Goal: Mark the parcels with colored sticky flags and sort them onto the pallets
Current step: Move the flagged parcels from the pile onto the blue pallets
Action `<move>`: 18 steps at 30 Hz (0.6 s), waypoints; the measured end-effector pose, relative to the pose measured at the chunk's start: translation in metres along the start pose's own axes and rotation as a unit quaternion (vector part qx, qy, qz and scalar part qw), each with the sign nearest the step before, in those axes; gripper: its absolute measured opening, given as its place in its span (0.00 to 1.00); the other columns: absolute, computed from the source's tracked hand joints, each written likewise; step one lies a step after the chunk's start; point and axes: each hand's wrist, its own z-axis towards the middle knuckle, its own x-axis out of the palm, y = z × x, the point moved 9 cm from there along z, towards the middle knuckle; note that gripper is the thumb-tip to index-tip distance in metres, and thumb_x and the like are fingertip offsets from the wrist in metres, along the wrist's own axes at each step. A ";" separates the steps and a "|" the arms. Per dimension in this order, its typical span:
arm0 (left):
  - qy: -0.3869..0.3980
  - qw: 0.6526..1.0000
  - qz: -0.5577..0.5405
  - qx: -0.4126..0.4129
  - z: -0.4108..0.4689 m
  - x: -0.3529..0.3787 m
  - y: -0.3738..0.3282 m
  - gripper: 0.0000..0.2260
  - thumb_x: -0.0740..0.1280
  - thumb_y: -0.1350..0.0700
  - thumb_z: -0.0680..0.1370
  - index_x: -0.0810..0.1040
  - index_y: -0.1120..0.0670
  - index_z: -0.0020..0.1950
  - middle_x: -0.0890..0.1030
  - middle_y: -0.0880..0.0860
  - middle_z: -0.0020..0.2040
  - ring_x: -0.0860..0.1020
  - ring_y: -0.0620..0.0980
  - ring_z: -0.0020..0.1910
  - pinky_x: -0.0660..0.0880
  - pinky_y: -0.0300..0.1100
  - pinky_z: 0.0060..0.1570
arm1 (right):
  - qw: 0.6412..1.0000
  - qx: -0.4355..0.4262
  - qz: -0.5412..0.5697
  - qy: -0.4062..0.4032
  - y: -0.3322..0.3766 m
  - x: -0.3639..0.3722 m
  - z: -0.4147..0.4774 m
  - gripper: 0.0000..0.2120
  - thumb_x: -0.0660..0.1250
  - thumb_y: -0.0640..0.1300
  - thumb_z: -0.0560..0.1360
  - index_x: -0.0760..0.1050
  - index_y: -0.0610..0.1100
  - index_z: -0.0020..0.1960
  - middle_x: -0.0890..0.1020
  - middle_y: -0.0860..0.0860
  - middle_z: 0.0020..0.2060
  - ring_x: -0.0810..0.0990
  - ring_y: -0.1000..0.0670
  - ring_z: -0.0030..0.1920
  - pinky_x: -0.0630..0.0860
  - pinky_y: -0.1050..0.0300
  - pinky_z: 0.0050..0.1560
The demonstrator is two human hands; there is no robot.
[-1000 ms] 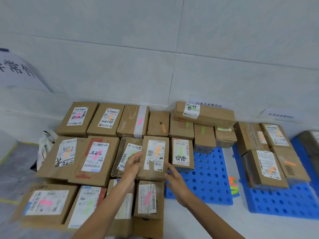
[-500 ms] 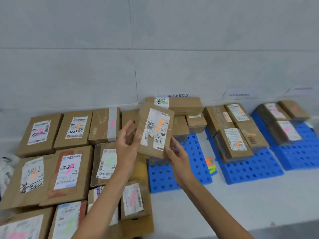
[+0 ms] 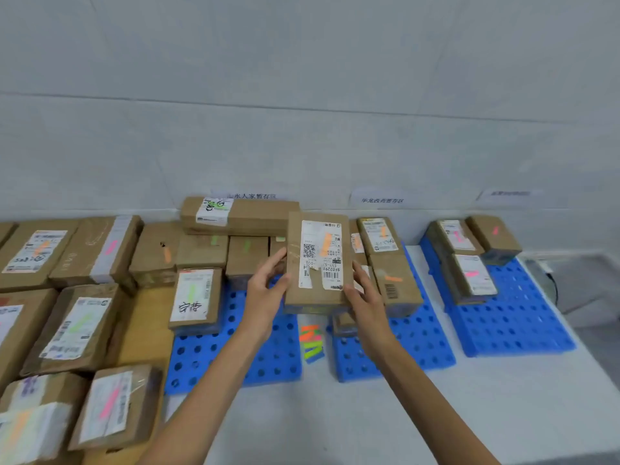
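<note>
The parcel (image 3: 318, 263) bore an orange flag (image 3: 325, 245) on its label. It was held in the air, label toward the camera, above the gap between the left pallet (image 3: 235, 360) and the middle pallet (image 3: 422, 344).

As I judged it, the parcel belonged on the middle pallet, at about 4 o'clock from it, where an orange-flagged box (image 3: 396, 293) already sat. It was best lowered flat onto the bare blue front part, label up so the flag could be read. Both hands should let go only once it sat firm.

The left hand (image 3: 266, 290) gripped the parcel's left edge from 8 o'clock, with the thumb on the front face. The right hand (image 3: 364, 297) clasped the lower right edge from 4 o'clock. The sticky flags (image 3: 312, 342) lay on the white surface at 6 o'clock, just below the parcel.
</note>
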 end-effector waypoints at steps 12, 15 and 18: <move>-0.013 0.994 0.096 -0.059 0.115 0.134 0.022 0.21 0.61 0.63 0.78 0.70 0.50 0.70 0.71 0.53 0.65 0.73 0.52 0.62 0.73 0.50 0.62 | 0.997 0.069 -0.010 0.029 0.027 -0.094 0.139 0.20 0.60 0.36 0.78 0.67 0.49 0.68 0.74 0.55 0.54 0.74 0.56 0.52 0.77 0.55 0.51; -0.006 0.991 0.100 -0.089 0.143 0.153 0.029 0.21 0.59 0.63 0.80 0.67 0.51 0.72 0.70 0.50 0.60 0.72 0.48 0.55 0.72 0.43 0.54 | 0.997 0.069 -0.017 0.025 0.025 -0.097 0.181 0.18 0.61 0.35 0.78 0.70 0.46 0.66 0.75 0.48 0.58 0.74 0.50 0.54 0.76 0.54 0.48; -0.002 0.989 0.109 -0.104 0.169 0.151 0.042 0.19 0.60 0.64 0.80 0.69 0.51 0.70 0.76 0.49 0.60 0.76 0.46 0.51 0.75 0.40 0.49 | 0.997 0.058 -0.048 0.035 0.019 -0.097 0.217 0.19 0.59 0.31 0.77 0.73 0.48 0.64 0.76 0.49 0.59 0.75 0.49 0.56 0.77 0.55 0.45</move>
